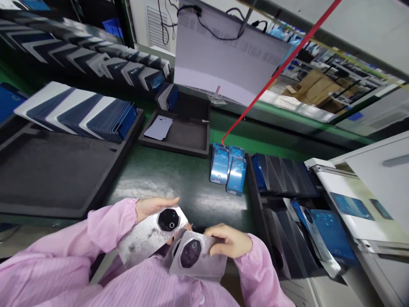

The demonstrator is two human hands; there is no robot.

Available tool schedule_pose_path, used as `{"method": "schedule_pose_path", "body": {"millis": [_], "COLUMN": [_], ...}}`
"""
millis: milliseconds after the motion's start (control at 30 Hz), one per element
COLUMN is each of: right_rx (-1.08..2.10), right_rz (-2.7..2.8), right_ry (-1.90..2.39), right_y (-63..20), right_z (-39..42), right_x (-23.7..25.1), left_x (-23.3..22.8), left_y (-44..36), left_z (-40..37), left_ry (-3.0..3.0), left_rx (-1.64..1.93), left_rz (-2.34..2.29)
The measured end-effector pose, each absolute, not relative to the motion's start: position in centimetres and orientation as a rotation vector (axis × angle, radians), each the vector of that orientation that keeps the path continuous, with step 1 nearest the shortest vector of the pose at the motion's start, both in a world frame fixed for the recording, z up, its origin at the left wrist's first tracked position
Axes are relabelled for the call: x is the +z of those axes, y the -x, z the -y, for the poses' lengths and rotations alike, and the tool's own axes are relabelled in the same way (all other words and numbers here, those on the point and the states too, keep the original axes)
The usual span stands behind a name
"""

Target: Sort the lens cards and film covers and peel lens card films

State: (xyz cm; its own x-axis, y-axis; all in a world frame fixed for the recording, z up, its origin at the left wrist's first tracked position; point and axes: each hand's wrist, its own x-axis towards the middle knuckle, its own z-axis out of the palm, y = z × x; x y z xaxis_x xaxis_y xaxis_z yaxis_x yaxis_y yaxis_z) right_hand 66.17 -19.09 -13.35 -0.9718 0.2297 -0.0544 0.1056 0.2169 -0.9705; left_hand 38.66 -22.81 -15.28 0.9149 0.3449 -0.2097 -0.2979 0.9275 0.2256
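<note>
My left hand (153, 207) grips a pale, marbled phone back cover (140, 241) by its upper long edge, thumb stretched along it. A dark octagonal camera plate sits at the cover's right end. My right hand (228, 240) pinches a second phone back cover (209, 267), greyish and filmy-looking, by its upper right edge, with fingers bent over it. This one also has a dark octagonal camera area. Both covers are tilted close to my body, and their near ends overlap or almost meet. Some left fingers are hidden behind the covers.
Blue-filmed panels (236, 175) lie on the green table (147, 175) ahead. A black tray (179, 147) behind holds pale covers (159, 128). Stacked panels stand in the left tray (64, 183) and the right rack (260, 204). A red strap (281, 68) slants down to the table.
</note>
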Motion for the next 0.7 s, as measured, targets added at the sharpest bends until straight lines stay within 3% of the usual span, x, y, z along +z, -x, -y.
{"method": "schedule_pose_path", "body": {"millis": [167,233,367,433,567,700], "right_rx": [1.925,1.827,1.398,1.252,0.656,0.056], "right_rz": [2.389,2.347,1.925,1.847,2.075,2.117], "right_ry": [0.12,0.274,1.172,1.416,1.616,1.314], "right_y": [-66.0,-67.3,-70.3,-70.9,-70.1,-67.6], "right_z": [19.1,19.5,19.5,19.0,18.4,18.4], "right_x": [-11.9,-11.4,-13.2,-15.5,-18.2,-15.1], "left_x": [-15.1,-14.9,-13.5,-12.6,-11.7,-11.6], "left_y": [-37.7,-36.8,-35.5,-35.6,-36.8,-37.7], "left_z": [21.0,20.4,20.2,20.4,20.9,21.1], "left_ry": [-0.204,-0.197,-0.214,-0.223,-0.21,-0.192], "left_rx": [0.377,0.489,0.839,0.97,1.023,0.908], "left_rz": [-0.321,-0.357,-0.409,-0.405,-0.351,-0.259]}}
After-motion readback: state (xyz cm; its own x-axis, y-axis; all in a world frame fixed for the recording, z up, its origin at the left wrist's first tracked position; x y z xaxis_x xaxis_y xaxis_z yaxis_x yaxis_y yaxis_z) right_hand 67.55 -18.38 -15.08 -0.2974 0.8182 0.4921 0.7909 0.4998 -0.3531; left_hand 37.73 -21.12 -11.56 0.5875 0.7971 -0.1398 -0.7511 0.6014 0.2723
